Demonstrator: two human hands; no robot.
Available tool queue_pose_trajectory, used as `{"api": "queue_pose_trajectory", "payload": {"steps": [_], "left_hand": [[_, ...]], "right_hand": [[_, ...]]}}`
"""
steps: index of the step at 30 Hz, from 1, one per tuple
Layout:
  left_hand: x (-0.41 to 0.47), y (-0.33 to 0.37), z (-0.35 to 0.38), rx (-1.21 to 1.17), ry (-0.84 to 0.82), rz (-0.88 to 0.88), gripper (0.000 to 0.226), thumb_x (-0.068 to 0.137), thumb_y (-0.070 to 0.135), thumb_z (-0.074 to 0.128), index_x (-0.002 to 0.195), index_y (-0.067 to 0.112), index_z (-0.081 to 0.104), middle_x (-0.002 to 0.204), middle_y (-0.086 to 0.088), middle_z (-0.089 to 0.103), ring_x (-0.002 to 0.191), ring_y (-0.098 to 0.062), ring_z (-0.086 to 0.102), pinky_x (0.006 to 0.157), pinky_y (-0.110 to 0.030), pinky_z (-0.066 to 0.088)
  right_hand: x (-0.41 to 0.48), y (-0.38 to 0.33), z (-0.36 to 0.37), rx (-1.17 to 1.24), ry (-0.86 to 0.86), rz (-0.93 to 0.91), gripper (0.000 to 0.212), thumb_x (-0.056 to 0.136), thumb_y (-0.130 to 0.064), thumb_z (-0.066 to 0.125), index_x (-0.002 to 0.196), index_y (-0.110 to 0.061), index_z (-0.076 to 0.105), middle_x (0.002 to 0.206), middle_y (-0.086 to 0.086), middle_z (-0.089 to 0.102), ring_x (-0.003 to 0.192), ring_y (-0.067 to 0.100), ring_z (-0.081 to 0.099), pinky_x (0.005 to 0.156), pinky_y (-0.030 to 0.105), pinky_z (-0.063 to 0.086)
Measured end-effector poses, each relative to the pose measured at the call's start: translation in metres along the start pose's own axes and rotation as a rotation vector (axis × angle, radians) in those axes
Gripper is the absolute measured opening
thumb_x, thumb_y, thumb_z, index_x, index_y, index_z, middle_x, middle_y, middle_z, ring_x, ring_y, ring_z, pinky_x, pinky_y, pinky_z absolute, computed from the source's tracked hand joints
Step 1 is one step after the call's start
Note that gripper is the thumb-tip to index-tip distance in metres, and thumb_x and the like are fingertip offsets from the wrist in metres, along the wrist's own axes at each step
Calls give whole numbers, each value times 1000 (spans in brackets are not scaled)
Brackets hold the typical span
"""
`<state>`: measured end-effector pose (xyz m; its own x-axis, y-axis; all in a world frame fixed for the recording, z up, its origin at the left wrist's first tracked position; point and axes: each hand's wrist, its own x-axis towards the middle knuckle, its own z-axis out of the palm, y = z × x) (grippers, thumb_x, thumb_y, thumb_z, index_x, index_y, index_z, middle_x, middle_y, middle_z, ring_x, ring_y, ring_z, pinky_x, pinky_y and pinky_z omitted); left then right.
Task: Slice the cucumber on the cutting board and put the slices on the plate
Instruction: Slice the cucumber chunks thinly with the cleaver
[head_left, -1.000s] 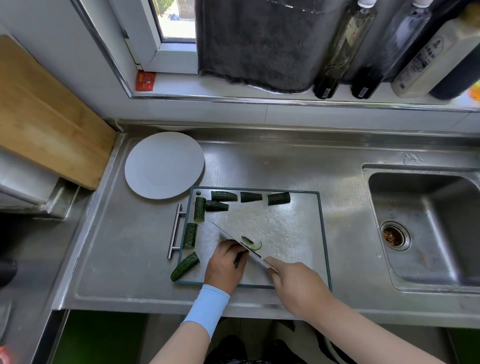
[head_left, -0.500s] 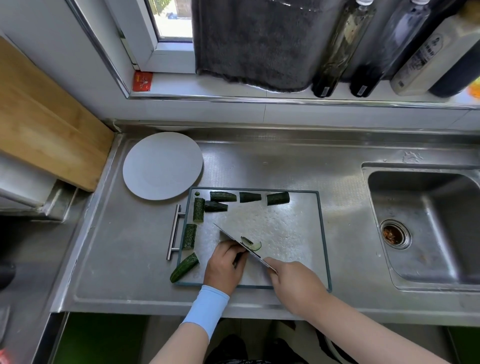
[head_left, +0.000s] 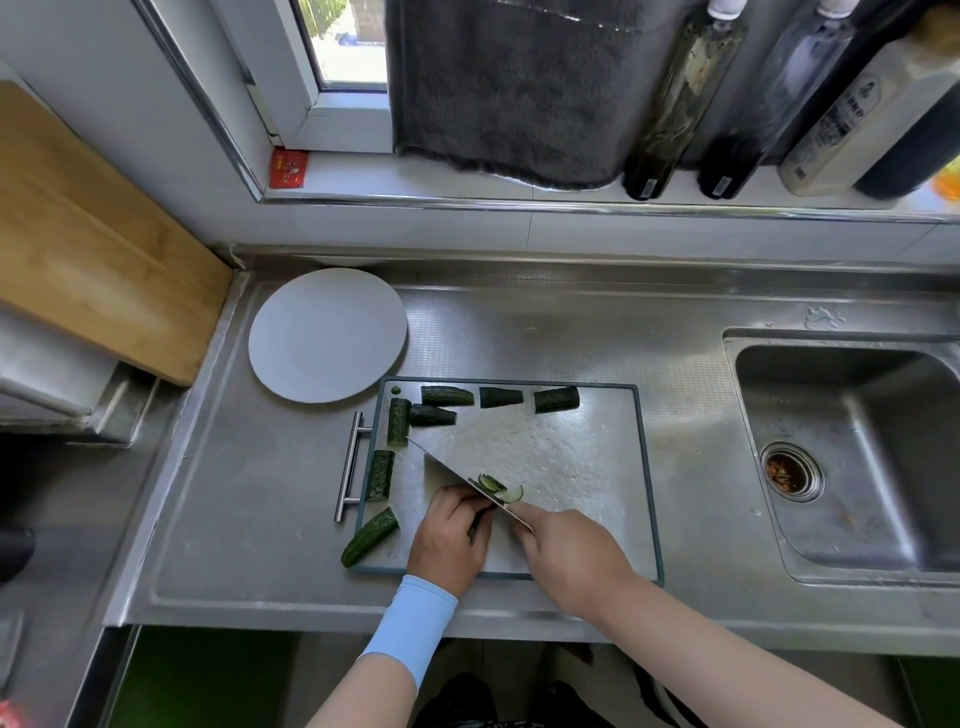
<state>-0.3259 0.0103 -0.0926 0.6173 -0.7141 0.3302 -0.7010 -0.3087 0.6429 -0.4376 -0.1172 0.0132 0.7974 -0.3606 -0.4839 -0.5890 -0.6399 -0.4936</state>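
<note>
We see thin, dark-skinned, pale-centred cucumber slices (head_left: 501, 489) lying on the cutting board (head_left: 571, 452) against the knife (head_left: 451, 470), just beyond our left grip (head_left: 449, 540), curled on a mostly hidden cucumber piece (head_left: 480, 515), and our right grip (head_left: 569, 558), clamped on that knife.

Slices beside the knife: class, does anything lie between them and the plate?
Yes: the knife blade and two cucumber chunks at the board's far-left corner lie between the slices and the plate.

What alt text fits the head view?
The right hand holds a knife, slicing a cucumber piece gripped by the left hand on the cutting board. Other cucumber chunks line the board's left and far edges; a white plate sits beyond its far-left corner.
</note>
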Motion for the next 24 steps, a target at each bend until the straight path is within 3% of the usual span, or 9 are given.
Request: {"api": "queue_pose_trajectory", "payload": {"steps": [5, 10, 16, 24], "left_hand": [[1, 1, -1, 3, 6, -21, 19, 74, 3, 75, 92, 7, 71, 95, -7, 66, 93, -20, 58, 91, -12, 39], [0, 0, -1, -12, 6, -17, 21, 74, 2, 79, 94, 7, 72, 97, -6, 66, 94, -20, 60, 88, -16, 44], [0, -1, 0, -25, 23, -21, 22, 74, 2, 80, 95, 6, 72, 97, -6, 67, 95, -20, 61, 89, -19, 46], [-1, 1, 0, -11, 23, -38, 15, 77, 1, 76, 91, 6, 72, 93, -4, 66, 91, -19, 61, 84, -19, 46]], "right_hand": [[-22, 9, -1, -25, 10, 4, 28, 105, -29, 36, 125, -35, 55, 72, -5, 58, 63, 19, 52, 62, 35, 45], [-34, 19, -3, -24, 4, 22, 26, 105, -28, 35, 121, -34, 54, 75, -1, 64, 58, 15, 51, 59, 32, 45], [-29, 19, -5, -44, -2, 6, 22, 105, -28, 35, 114, -33, 54, 65, -3, 53, 52, 15, 43, 49, 24, 31], [-7, 8, 1, 49, -40, 59, 24, 103, -24, 35, 100, -31, 58, 66, -9, 50, 61, 15, 48, 58, 30, 36]]}}
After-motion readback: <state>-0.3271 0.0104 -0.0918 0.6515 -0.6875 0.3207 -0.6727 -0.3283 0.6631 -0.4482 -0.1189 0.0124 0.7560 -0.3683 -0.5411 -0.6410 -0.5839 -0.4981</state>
